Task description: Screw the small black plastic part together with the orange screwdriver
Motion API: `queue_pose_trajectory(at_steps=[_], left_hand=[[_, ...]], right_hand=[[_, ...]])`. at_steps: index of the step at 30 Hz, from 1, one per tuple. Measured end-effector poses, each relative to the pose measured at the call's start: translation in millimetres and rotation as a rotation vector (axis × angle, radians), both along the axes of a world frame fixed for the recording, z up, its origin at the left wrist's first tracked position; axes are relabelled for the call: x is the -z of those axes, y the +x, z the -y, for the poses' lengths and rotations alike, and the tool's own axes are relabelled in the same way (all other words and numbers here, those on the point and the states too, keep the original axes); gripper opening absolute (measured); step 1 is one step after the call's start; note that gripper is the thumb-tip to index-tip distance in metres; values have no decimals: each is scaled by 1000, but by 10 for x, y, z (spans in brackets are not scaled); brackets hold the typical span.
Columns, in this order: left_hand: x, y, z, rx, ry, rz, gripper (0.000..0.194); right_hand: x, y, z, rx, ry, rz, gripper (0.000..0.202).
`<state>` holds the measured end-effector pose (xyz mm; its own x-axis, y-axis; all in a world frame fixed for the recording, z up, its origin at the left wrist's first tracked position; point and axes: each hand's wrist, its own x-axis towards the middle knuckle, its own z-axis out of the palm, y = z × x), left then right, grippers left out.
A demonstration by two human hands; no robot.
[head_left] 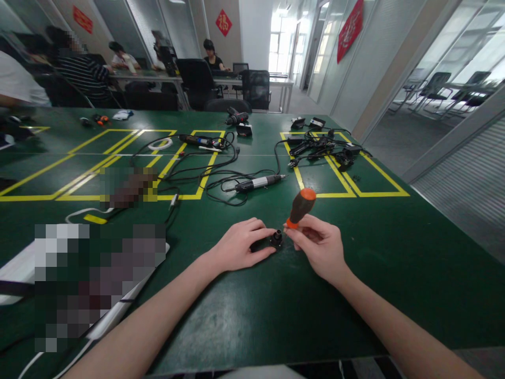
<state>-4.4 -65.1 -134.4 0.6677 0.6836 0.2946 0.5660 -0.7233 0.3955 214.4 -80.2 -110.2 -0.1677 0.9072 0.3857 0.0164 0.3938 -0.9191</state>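
Note:
Between thumb and fingers, my left hand (245, 245) grips a small black cylindrical part (276, 239) against the green table. Its top is round and narrower than its base; the exact kind cannot be made out. My right hand (320, 245) pinches the lower end of a screwdriver (302, 206) with a dark handle and orange ends. The handle leans up and to the right. Its lower end is close to the black part's right side, and I cannot tell whether the tip touches it.
Beyond my hands lies a grey and black corded electric screwdriver (260, 182), its cable looping leftward. A second corded tool (201, 140), a black drill (236, 117) and a heap of black cables and parts (321, 145) sit farther back. Yellow tape (177, 197) marks the green table (394, 252).

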Motion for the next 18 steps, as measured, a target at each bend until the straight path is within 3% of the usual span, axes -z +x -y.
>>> queue_pose_trajectory(at_steps=[5,12,18], left_hand=[[18,1,-5,0,9,-4,31],[25,4,-7,-2,10,10,31],[20,3,-6,-1,12,-5,33]], right_hand=[[24,-22,12,-39,-35,-121,7],[14,1,22,52,-22,6,6],[-24,-13,54,-63,-114,-67,17]])
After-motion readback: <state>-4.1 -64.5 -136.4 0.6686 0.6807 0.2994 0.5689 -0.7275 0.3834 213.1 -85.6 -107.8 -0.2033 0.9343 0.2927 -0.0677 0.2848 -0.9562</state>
